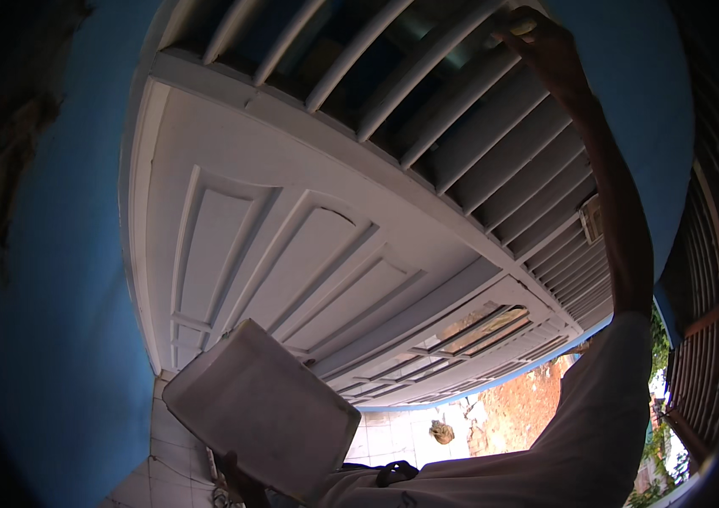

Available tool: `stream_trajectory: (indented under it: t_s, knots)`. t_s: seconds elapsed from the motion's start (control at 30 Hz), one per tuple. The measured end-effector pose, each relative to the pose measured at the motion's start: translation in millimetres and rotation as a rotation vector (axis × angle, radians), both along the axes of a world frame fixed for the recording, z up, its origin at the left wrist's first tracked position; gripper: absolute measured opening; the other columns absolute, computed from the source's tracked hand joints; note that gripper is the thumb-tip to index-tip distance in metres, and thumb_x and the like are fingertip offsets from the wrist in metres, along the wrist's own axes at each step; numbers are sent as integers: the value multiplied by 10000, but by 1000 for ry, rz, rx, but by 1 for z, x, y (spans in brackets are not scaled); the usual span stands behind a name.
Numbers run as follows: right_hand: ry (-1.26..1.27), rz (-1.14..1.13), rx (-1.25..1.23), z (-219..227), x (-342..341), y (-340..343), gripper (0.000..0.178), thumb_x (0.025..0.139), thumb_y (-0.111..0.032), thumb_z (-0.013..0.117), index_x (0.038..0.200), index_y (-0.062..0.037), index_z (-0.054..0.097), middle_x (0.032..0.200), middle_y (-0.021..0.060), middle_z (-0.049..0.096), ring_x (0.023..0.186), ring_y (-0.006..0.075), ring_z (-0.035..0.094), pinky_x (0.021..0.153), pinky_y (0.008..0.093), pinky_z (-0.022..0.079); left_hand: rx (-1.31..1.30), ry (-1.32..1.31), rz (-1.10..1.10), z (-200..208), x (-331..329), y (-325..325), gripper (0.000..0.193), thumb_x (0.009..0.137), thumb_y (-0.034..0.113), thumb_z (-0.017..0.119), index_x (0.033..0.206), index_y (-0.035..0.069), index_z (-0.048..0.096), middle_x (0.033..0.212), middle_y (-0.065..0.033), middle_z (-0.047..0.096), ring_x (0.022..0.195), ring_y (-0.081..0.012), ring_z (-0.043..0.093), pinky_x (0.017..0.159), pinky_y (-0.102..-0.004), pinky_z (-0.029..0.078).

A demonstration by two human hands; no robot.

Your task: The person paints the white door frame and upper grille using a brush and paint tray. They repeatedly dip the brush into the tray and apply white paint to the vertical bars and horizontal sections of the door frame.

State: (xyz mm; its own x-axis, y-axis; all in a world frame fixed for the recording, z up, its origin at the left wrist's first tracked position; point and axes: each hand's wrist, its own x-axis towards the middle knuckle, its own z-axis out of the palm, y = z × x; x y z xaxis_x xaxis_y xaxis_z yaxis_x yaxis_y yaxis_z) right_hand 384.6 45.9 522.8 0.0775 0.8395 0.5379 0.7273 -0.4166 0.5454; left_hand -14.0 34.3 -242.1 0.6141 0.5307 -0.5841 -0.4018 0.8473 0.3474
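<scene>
The right hand [537,38] is raised to the top of the frame, at the end of a fully extended arm. Its fingers are closed around a small pale object [522,28], held against one of the white louvre slats [461,80] above the door; the kind of object cannot be determined at this size. The extended arm is consistent with the height of the slats, which lie well above the person's head.

The left hand [236,476] sits low, near the bottom edge of the frame. Only dark fingertips show beneath a flat white rectangular container [262,406], which the hand supports from below. The container is tilted, one corner up, and is held close to the body, which keeps it clear of the raised arm. Whether anything lies inside it cannot be told, since only one broad face is visible.

Behind both hands stands a white panelled door [292,254], set in a blue wall [63,339]. Pale floor tiles [393,436] run along the foot of the door. To the right, a barred gate or grille [710,322] borders a view of reddish ground [520,406] and green foliage [660,440] outdoors.
</scene>
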Motion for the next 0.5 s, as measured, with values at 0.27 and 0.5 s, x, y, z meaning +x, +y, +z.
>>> stream_trajectory:
  t_s: [0.27, 0.5]
  knots:
    - [-414, -63, -170, 20, -59, 27, 220, 912, -214, 743, 884, -28, 629, 661, 85, 570, 617, 162, 579, 586, 340, 474, -72, -218, 76, -2, 7, -3, 777, 755, 213, 662, 1473, 86, 393, 1322, -160, 502, 1213, -353, 487, 1018, -506, 442]
    - [-196, 186, -122, -1, -57, 22, 71, 926, 19, 672, 957, -40, 649, 907, 73, 641, 743, 165, 616, 653, 342, 546, 5, -65, 118, -18, 12, -9, 797, 737, 237, 658, 1470, 68, 398, 1338, -165, 494, 1205, -362, 498, 1003, -498, 452]
